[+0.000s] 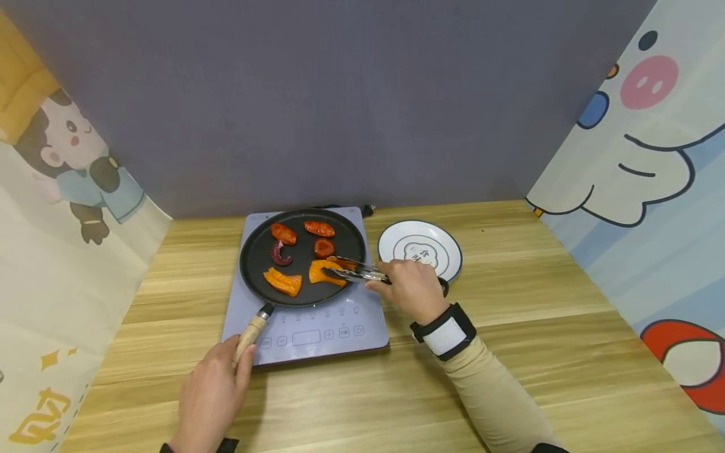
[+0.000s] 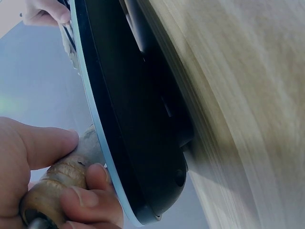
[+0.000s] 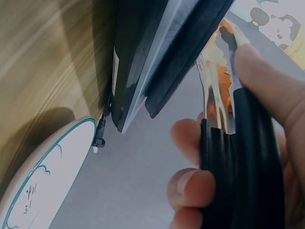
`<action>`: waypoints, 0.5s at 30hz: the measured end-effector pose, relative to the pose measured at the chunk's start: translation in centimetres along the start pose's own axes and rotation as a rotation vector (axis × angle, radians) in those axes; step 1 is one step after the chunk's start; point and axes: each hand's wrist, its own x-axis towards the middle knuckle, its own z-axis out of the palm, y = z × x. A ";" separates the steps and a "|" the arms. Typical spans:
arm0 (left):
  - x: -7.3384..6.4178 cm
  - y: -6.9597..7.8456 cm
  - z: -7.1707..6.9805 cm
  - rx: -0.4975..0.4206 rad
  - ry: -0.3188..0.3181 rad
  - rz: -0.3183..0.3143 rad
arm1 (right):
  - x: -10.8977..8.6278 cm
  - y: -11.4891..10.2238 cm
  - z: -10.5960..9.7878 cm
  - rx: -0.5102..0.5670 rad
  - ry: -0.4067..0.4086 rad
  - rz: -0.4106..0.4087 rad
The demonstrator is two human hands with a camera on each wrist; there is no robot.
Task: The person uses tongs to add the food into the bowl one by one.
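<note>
A black round frying pan [image 1: 306, 290] holds several pieces of food. My left hand [image 1: 211, 385] grips its wooden handle [image 1: 249, 333], fingers and thumb wrapped round it in the left wrist view. With my right hand [image 1: 416, 289] I hold metal tongs [image 1: 362, 274] by their black handles [image 3: 259, 157]. The tongs' tips reach over an orange slice [image 1: 318, 272] at the pan's right; whether they pinch it I cannot tell. Another orange slice [image 1: 282, 282], a purple tentacle [image 1: 279, 253], two red wing-like pieces [image 1: 320, 228] and a round red piece [image 1: 324, 248] lie around.
The pan stands on a pale induction cooker [image 1: 317, 352] with touch controls along its front. A white plate [image 1: 391, 242] with a blue rim lies right of the cooker, partly behind my right hand. A black plug [image 1: 368, 210] lies at the back, near the grey wall [image 1: 351, 113].
</note>
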 end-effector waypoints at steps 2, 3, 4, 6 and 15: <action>0.0 0.0 0.0 0.002 0.000 0.001 | 0.0 -0.1 0.1 -0.003 0.007 -0.006; 0.0 0.0 0.0 0.003 0.001 0.003 | 0.0 -0.2 0.2 -0.004 0.011 -0.008; 0.0 0.0 -0.1 0.004 0.003 0.004 | 0.0 -0.2 0.2 -0.006 0.014 -0.009; 0.0 0.1 -0.1 0.005 0.004 0.004 | 0.0 -0.3 0.3 -0.005 0.021 -0.014; 0.0 0.1 -0.1 0.012 -0.009 -0.005 | -0.1 -0.2 0.0 -0.002 0.000 0.002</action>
